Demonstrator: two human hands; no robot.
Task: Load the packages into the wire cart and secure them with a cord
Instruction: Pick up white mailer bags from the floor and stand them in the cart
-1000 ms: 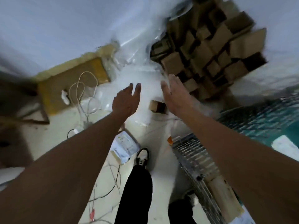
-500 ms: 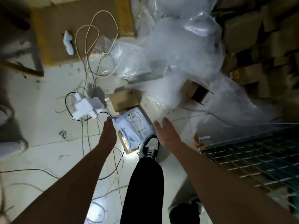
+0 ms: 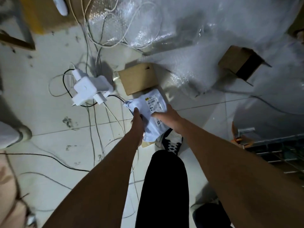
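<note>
A white plastic mailer package (image 3: 150, 106) with a printed label lies on the floor in front of my shoe. My left hand (image 3: 137, 118) grips its left edge, thumb on top. My right hand (image 3: 166, 115) holds its right side, thumb pressed on the top face. Beneath it lies a flat brown parcel (image 3: 148, 143), mostly hidden. A small cardboard box (image 3: 139, 78) sits just beyond the mailer. The wire cart (image 3: 278, 150) shows at the right edge, with an orange clamp (image 3: 236, 135) by its corner.
A white power strip (image 3: 89, 89) with plugs and tangled cables lies left of the packages. Bubble wrap (image 3: 189, 38) covers the floor beyond. An open cardboard box (image 3: 241, 65) lies on its side at right. My leg and shoe (image 3: 172, 143) stand near the mailer.
The view dropped from the box stack to the floor. Both hands came down from open in the air onto the white mailer and took hold of it.
</note>
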